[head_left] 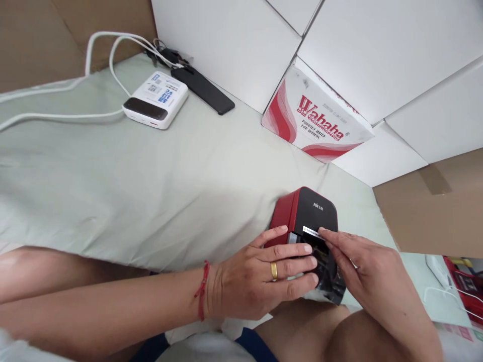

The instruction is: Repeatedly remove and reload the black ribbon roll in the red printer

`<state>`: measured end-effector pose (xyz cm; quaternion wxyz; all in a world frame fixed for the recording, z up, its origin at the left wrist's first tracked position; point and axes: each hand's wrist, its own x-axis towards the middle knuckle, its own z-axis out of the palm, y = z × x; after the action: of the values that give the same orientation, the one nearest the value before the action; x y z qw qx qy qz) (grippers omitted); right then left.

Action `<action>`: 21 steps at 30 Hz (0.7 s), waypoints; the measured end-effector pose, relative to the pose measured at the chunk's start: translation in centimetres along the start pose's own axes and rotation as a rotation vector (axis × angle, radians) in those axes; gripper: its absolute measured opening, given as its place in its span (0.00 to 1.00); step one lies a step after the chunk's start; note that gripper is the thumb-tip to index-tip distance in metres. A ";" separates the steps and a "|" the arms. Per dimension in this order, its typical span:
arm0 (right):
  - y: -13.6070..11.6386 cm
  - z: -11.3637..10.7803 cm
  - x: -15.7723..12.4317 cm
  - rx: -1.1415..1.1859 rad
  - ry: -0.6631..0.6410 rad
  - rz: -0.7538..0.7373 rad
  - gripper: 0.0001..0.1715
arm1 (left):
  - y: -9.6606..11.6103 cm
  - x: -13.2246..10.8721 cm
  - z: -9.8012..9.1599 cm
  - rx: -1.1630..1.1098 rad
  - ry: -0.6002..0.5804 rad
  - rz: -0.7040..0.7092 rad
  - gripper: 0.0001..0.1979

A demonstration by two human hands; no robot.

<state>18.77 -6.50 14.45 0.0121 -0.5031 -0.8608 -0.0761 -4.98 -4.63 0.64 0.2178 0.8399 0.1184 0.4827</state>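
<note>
A boxy red and black machine [317, 213] sits at the table's near edge, with a warning label [311, 232] above the dark opening in its front. My left hand [260, 271], wearing a gold ring and a red string bracelet, lies over the machine's left side and front. Its fingers are stretched out and apart. From the right, my right hand [366, 261] brings its fingertips together at the label's right end, at the top of the opening. Whatever those fingers may hold is hidden. Clear plastic shows low on the machine's front, partly in shadow.
A white power bank [156, 99] with white cables lies at the back left, beside a black phone [204, 90]. Against the white wall blocks stands a Wahaha water carton [317, 115]. Red items [466, 289] and cables are at the far right. Pale cloth [211, 166] covers the table.
</note>
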 end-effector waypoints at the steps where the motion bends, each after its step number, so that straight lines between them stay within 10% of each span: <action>1: 0.0 0.0 0.1 0.004 -0.007 0.005 0.19 | -0.1 0.2 -0.2 0.016 0.004 -0.011 0.26; 10: -0.2 0.1 0.3 0.057 -0.038 0.049 0.19 | -1.7 1.5 -0.8 0.014 0.041 -0.260 0.34; 21: -0.6 -0.5 -0.1 0.171 -0.012 0.100 0.17 | -2.0 2.9 -1.8 -0.559 0.127 -0.685 0.22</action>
<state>18.27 -7.00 14.89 0.0538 -0.5428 -0.8381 0.0015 -5.04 -1.23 2.63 0.5760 0.6300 0.2679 0.4468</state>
